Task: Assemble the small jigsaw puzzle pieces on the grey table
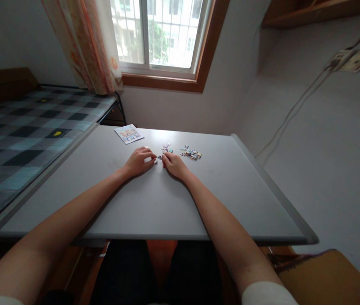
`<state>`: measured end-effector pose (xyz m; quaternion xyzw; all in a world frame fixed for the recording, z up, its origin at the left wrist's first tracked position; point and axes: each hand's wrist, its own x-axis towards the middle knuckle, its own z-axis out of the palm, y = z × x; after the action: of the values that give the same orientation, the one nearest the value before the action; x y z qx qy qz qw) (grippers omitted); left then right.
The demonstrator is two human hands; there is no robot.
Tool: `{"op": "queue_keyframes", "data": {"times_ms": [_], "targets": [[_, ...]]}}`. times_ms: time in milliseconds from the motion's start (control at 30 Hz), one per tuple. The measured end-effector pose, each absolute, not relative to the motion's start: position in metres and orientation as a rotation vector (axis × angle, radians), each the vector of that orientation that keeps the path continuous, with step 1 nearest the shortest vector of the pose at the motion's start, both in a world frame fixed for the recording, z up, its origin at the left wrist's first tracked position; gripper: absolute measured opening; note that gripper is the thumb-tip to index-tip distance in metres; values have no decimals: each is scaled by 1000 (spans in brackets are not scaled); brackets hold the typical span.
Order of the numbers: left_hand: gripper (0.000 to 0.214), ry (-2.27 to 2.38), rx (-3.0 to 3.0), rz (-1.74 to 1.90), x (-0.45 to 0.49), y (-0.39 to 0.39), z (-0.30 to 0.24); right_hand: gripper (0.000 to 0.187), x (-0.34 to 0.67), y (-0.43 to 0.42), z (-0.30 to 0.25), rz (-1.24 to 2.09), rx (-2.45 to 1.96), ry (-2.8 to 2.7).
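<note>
Small jigsaw puzzle pieces [160,157] show between my two hands at the middle of the table. My left hand [140,162] rests on the tabletop, thumb and forefinger curled into a pinch at a dark piece there. From the other side my right hand [174,164] meets it, its fingers closed and bent over at the same small pieces; its fingertips are partly hidden. Just beyond the hands lies a loose cluster of pieces [167,148]. A larger heap of mixed-colour puzzle pieces [193,153] sits to the right of my right hand.
A square picture card [129,134] lies at the table's back left. The grey-white table [154,207] has a raised rim on each side. A bed with a checked cover [40,127] adjoins on the left, a wall with a cable [289,114] on the right. A wooden seat [328,275] stands at lower right.
</note>
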<state>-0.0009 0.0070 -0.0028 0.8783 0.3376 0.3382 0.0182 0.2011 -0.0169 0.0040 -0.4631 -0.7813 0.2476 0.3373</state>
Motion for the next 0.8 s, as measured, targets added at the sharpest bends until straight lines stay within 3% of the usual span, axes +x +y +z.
{"op": "queue_keyframes", "data": {"times_ms": [200,533,800], "targets": [[29,997,2723,1056,-1,3,0,35,202,-15,0,649,-1179,-2036],[21,912,2715,1093,0,1,3,32,203,-13,-3,674,-1186,-2028],[18,1126,2752,1155,-4,6,-4,15,203,-14,-4,712,-1152,-1988]]}}
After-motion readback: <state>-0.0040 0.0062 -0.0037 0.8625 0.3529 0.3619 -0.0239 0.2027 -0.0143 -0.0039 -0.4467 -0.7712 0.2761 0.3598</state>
